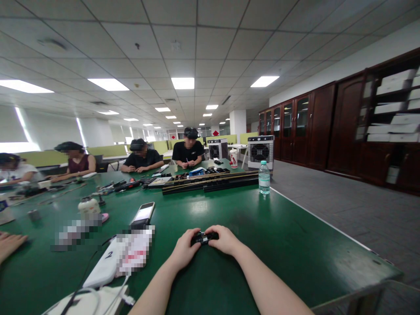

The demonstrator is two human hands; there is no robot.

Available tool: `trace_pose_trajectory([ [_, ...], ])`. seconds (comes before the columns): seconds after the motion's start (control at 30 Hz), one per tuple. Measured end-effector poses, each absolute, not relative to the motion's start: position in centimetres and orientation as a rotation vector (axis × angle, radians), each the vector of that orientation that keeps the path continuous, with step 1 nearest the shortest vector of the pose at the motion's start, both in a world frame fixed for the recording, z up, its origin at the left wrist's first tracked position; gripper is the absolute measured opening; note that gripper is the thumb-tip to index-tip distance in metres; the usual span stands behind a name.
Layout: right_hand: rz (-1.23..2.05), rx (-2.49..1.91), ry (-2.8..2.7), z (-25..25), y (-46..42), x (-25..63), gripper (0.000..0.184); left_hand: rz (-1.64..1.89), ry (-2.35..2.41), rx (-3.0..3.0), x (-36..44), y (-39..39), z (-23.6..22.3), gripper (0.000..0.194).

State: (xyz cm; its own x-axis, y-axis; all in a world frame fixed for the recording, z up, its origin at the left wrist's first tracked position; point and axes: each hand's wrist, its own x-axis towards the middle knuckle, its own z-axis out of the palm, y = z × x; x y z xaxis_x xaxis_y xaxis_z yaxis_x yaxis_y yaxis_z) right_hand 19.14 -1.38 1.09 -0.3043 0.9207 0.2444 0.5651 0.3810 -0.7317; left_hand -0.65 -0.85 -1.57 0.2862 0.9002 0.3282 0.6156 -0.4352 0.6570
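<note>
A small black part with a light patch in its middle [205, 239] lies between my two hands, low over the green table [229, 214]; its exact kind does not show. My left hand [187, 247] closes on its left end with thumb and fingers. Around the right end, my right hand [225, 239] is curled in the same way. Some of the fingertips are hidden behind the part. Whether it touches the tabletop, I cannot tell.
To the left are a phone [145, 212], a white power bank marked 2 [101, 262] and cables. Long black rails [183, 187] lie across the table, near a water bottle [264, 178]. Another person's hand [11, 243] rests at the left edge; several people sit beyond.
</note>
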Motion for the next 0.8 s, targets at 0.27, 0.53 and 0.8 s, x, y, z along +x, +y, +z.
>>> trace_pose_trajectory([
  [0.27, 0.761, -1.223, -1.933, 0.95, -1.25, 19.17, 0.035, 0.975, 1.362, 2.083, -0.59, -0.69, -1.79, 0.044],
  [0.53, 0.784, -1.193, -1.906, 0.49, -0.98, 19.13, 0.034, 0.984, 1.374, 2.073, -0.48, -0.79, -1.58, 0.039],
  [0.8, 0.772, -1.196, -1.918, 0.65, -1.07, 19.09, 0.032, 0.993, 1.370, 2.063, -0.41, -0.95, -1.38, 0.037],
])
